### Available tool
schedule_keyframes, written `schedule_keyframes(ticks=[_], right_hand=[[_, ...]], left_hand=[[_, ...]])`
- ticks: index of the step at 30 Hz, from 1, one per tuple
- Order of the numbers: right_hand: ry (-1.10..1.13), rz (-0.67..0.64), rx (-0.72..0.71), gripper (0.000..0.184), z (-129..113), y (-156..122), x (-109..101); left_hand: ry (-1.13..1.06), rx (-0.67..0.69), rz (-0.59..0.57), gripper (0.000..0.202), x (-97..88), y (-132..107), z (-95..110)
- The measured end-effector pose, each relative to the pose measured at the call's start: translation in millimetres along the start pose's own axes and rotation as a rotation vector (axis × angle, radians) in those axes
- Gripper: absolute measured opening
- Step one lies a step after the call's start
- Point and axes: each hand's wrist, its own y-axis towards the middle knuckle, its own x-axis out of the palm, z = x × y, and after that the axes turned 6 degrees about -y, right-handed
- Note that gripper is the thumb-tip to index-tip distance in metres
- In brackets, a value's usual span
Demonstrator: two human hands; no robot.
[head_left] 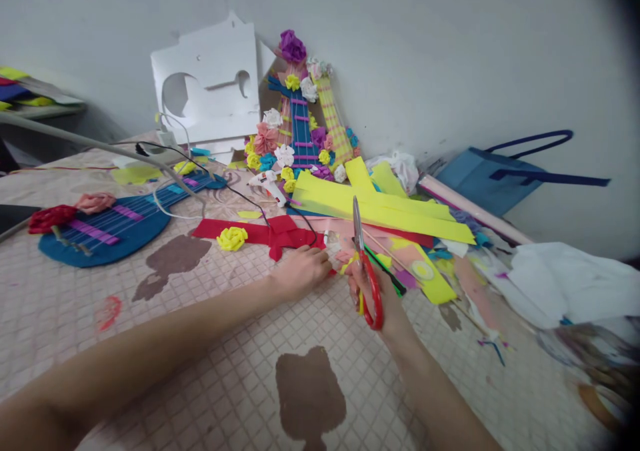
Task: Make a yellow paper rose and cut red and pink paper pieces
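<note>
Red-handled scissors [371, 291] are in my right hand [383, 297], their blades pointing up and away and looking closed together. A bit of yellow shows under the fingers of that hand. My left hand [303, 272] rests low over the table with its fingers curled in, at the right end of a red strip [240, 229]. A speck of red shows just past its fingertips; what they pinch, if anything, is hidden. On the strip lie a yellow paper flower [232, 239] and a folded red piece [283, 232].
A blue guitar-shaped craft [115, 227] lies at left. Behind stand a flower-trimmed guitar [303, 127] and a white cut-out board [210, 84]. A white glue gun [270, 185], yellow strips [380, 207], scraps and a blue bag [493, 177] spread rightward. A black cord crosses the table.
</note>
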Motion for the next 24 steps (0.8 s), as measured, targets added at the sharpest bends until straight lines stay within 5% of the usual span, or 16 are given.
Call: schedule_keyframes(ticks=[6, 13, 24], right_hand=[[0.066, -0.001, -0.047, 0.040, 0.3, -0.3, 5.6], [0.196, -0.042, -0.067, 0.027, 6.5, -6.0, 24.1], [0.111, -0.070, -0.021, 0.019, 14.9, -10.1, 31.5]], left_hand=[[-0.341, -0.239, 0.277, 0.013, -36.1, -21.5, 14.6], [-1.214, -0.683, 0.065, 0.016, -43.2, -42.3, 23.0], [-1.318, -0.651, 0.112, 0.021, -28.0, -53.9, 21.1]])
